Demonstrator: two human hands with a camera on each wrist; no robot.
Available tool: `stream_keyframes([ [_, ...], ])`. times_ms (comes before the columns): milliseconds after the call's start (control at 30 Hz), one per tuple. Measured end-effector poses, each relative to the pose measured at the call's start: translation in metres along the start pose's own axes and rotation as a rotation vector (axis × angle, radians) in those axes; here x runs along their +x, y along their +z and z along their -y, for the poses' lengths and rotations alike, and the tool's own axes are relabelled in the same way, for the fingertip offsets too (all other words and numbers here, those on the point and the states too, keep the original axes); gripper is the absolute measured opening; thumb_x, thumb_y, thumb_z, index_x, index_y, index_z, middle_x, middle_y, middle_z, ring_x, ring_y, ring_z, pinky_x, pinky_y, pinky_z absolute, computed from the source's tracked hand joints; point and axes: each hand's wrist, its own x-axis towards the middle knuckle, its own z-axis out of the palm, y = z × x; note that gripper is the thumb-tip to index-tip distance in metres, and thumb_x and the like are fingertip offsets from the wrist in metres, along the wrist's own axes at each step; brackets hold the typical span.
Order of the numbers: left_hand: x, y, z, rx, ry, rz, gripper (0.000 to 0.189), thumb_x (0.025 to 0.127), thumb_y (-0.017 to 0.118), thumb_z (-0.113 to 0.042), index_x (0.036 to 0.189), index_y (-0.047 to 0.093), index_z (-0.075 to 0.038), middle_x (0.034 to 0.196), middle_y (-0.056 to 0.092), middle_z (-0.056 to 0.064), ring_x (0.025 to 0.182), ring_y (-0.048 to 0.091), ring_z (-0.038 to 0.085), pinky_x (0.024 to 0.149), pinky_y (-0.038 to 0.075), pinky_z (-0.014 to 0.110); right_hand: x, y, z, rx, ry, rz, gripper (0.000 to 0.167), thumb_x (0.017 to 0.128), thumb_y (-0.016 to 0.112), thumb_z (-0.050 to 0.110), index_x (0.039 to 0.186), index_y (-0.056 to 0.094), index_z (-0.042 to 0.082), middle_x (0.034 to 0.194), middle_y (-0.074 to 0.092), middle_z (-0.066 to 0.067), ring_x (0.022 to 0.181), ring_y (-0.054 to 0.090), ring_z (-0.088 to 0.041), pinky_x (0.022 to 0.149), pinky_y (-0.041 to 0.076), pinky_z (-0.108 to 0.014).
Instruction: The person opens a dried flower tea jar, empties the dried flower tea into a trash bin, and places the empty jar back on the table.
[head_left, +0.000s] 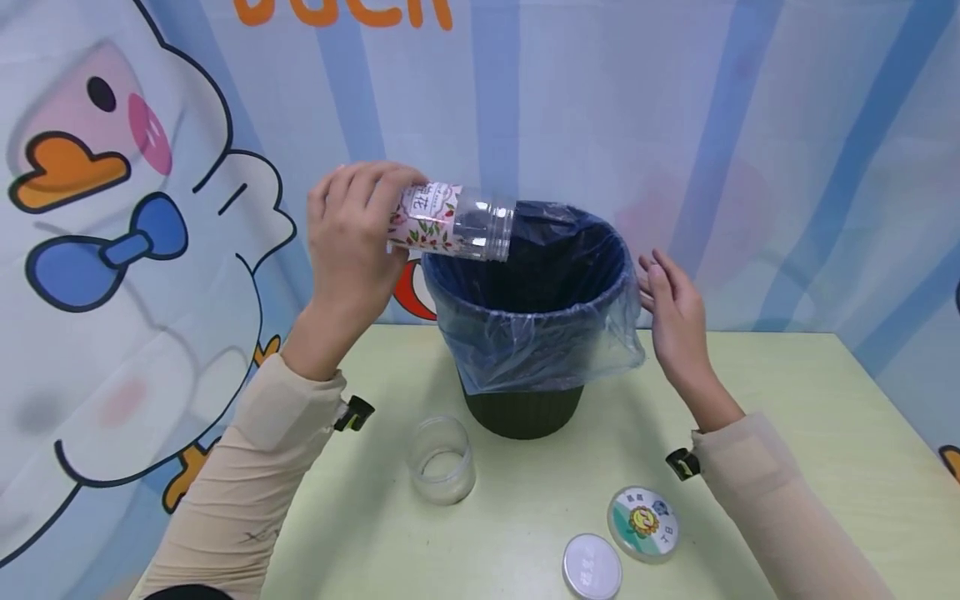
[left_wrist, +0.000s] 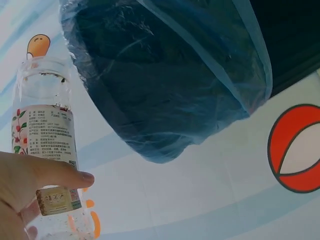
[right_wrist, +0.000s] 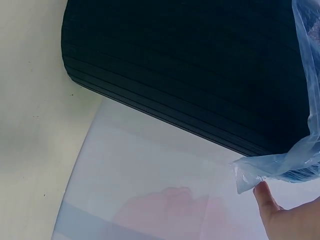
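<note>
My left hand (head_left: 356, 229) grips a clear plastic jar (head_left: 480, 223) with a floral label, lying almost level in the air. Its uncapped mouth points right, overlapping the near-left rim of the trash can in the head view. Small dark bits cling inside near the mouth of the jar (left_wrist: 47, 87) in the left wrist view. A blue trash bag (head_left: 540, 350) lines the black trash can (head_left: 525, 412) and hangs over its rim. Beside the can's right side, my right hand (head_left: 678, 325) has its fingers extended; its thumb (right_wrist: 265, 197) is right at the bag's loose edge.
On the table (head_left: 787, 400), a clear round container (head_left: 442, 471) stands in front of the can. A round lid with a sunflower picture (head_left: 643, 523) and a smaller silvery lid (head_left: 592, 567) lie nearer me. Behind hangs a cartoon duck backdrop (head_left: 600, 100).
</note>
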Motion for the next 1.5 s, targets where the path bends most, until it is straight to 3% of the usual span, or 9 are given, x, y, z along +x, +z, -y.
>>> stream_keyframes([
  [200, -0.003, -0.002, -0.002, -0.064, -0.134, 0.014, 0.056, 0.074, 0.085, -0.002, 0.124, 0.063, -0.011, 0.126, 0.064, 0.009, 0.121, 0.051, 0.030, 0.103, 0.034, 0.048, -0.007, -0.005, -0.002, 0.005, -0.035, 0.010, 0.055, 0.109, 0.036, 0.034, 0.154, 0.032, 0.001, 0.150, 0.044, -0.017, 0.130, 0.052, -0.032, 0.101, 0.046, -0.028],
  [367, -0.008, -0.005, -0.004, -0.139, -0.262, 0.042, 0.059, 0.074, 0.087, -0.012, 0.127, 0.062, -0.013, 0.125, 0.064, 0.006, 0.115, 0.053, 0.027, 0.090, 0.036, 0.048, -0.013, -0.007, -0.003, 0.047, -0.044, 0.011, 0.054, 0.109, 0.037, 0.030, 0.152, 0.034, -0.002, 0.149, 0.044, -0.022, 0.126, 0.056, -0.023, 0.095, 0.047, -0.019],
  [500, -0.014, -0.007, -0.003, -0.220, -0.329, 0.061, 0.062, 0.072, 0.089, -0.016, 0.128, 0.061, -0.014, 0.122, 0.065, 0.005, 0.111, 0.054, 0.026, 0.092, 0.035, 0.048, -0.019, -0.009, -0.003, 0.090, -0.043, 0.014, 0.053, 0.109, 0.039, 0.027, 0.151, 0.035, -0.004, 0.148, 0.044, -0.025, 0.120, 0.058, -0.013, 0.093, 0.048, -0.018],
  [733, -0.023, -0.011, -0.003, -0.352, -0.426, 0.131, 0.072, 0.068, 0.093, -0.019, 0.131, 0.057, -0.014, 0.124, 0.065, 0.004, 0.118, 0.057, 0.020, 0.094, 0.044, 0.045, -0.028, -0.013, -0.001, 0.124, -0.058, 0.033, 0.050, 0.109, 0.040, 0.023, 0.150, 0.035, -0.005, 0.147, 0.044, -0.026, 0.114, 0.059, -0.002, 0.093, 0.047, -0.018],
  [933, -0.030, -0.014, -0.005, -0.456, -0.457, 0.137, 0.072, 0.069, 0.093, -0.018, 0.131, 0.056, -0.010, 0.123, 0.064, 0.006, 0.119, 0.057, 0.023, 0.101, 0.043, 0.048, -0.034, -0.015, 0.001, 0.165, -0.050, 0.035, 0.049, 0.108, 0.043, 0.019, 0.149, 0.036, -0.007, 0.146, 0.044, -0.030, 0.111, 0.061, -0.001, 0.092, 0.048, -0.018],
  [1233, -0.039, -0.017, -0.006, -0.500, -0.505, 0.137, 0.072, 0.070, 0.093, -0.022, 0.130, 0.055, -0.008, 0.122, 0.064, 0.007, 0.115, 0.058, 0.023, 0.094, 0.049, 0.047, -0.039, -0.017, 0.004, 0.194, -0.066, 0.050, 0.047, 0.108, 0.044, 0.015, 0.146, 0.038, -0.010, 0.144, 0.042, -0.033, 0.112, 0.062, -0.004, 0.092, 0.049, -0.019],
  [1500, -0.047, -0.019, -0.007, -0.525, -0.514, 0.145, 0.075, 0.067, 0.094, -0.022, 0.129, 0.054, -0.008, 0.120, 0.065, 0.008, 0.110, 0.060, 0.022, 0.090, 0.052, 0.044, -0.043, -0.020, 0.006, 0.145, -0.067, 0.074, 0.046, 0.108, 0.043, 0.015, 0.145, 0.040, -0.012, 0.143, 0.044, -0.030, 0.114, 0.062, -0.006, 0.092, 0.048, -0.018],
])
